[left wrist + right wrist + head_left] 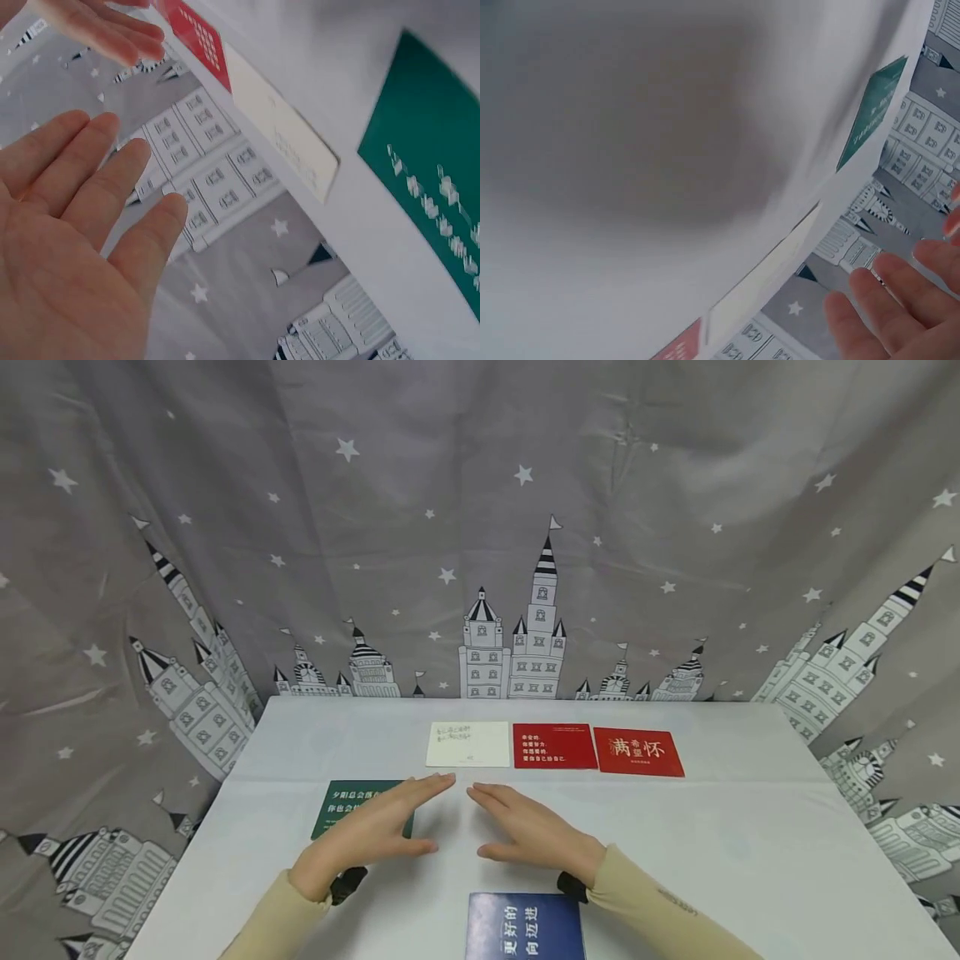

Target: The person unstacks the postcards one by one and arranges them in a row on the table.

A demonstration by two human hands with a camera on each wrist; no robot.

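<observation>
Head view: left hand point(367, 835) and right hand point(536, 835) low over the white table point(750, 827), palms turned inward, fingertips nearly meeting at the middle. Fingers of both straight and loose, grasping nothing. Green card point(341, 806) flat on the table, partly hidden under the left hand; cannot tell whether touched. Blue card point(525, 927) at the near edge, just beside the right wrist, apart from the fingers. Farther back, side by side in a row: cream card point(468, 744), red text card point(555, 746), red title card point(639, 752). Behind all, a grey castle curtain point(450, 527).

Left wrist view: left hand point(67, 247) spread, palm bare, fingers released. Green card point(427, 172) well to one side, cream card point(281, 131) and red text card point(196, 37) beyond, right hand point(105, 30) opposite.

Right wrist view: right hand point(900, 315) with only relaxed fingertips visible, empty. Green card point(874, 112), cream card point(761, 289) and table point(630, 247) blurred.

Judging by this: a pause between cards, with nothing picked up. For any lift of the green or blue card, thin and flat as both lie: fingertips pressed down, a slide or a nail under one edge, then a pinch.
</observation>
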